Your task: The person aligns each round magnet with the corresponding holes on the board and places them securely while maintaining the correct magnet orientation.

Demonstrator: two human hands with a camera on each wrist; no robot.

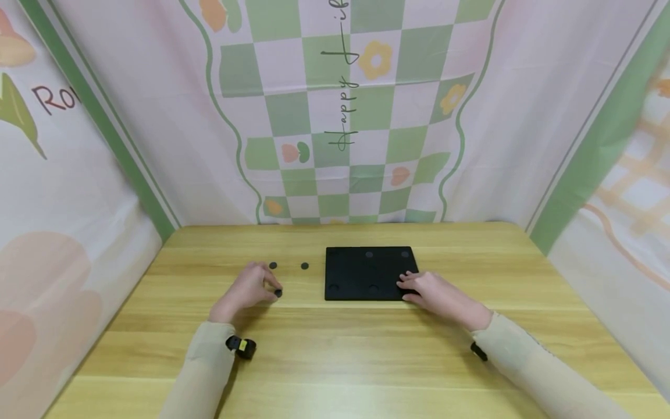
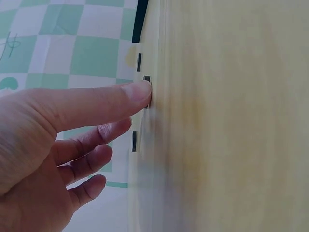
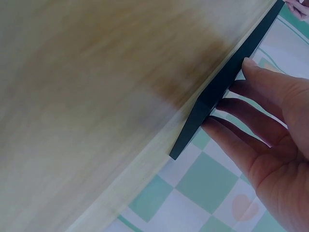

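My left hand (image 1: pixel 250 286) pinches a small dark disc (image 1: pixel 278 293) between thumb and index finger, low over the wooden table. In the left wrist view the thumb covers most of this disc (image 2: pixel 147 78), and the other fingers hang loosely bent. Two more dark discs lie beyond that hand, one close to it (image 1: pixel 273 265) and another nearer the board (image 1: pixel 305 266). A flat black rectangular board (image 1: pixel 350 270) lies right of them, with several round marks on its face. At the board's right end, the fingertips of my right hand (image 1: pixel 437 294) rest on it.
The wooden table (image 1: pixel 335 361) stretches out in front of both arms. Behind it hangs a green and white checked cloth (image 1: pixel 330 116), and printed curtains close in both sides. A dark band with a small device (image 1: pixel 243 347) sits on the left wrist.
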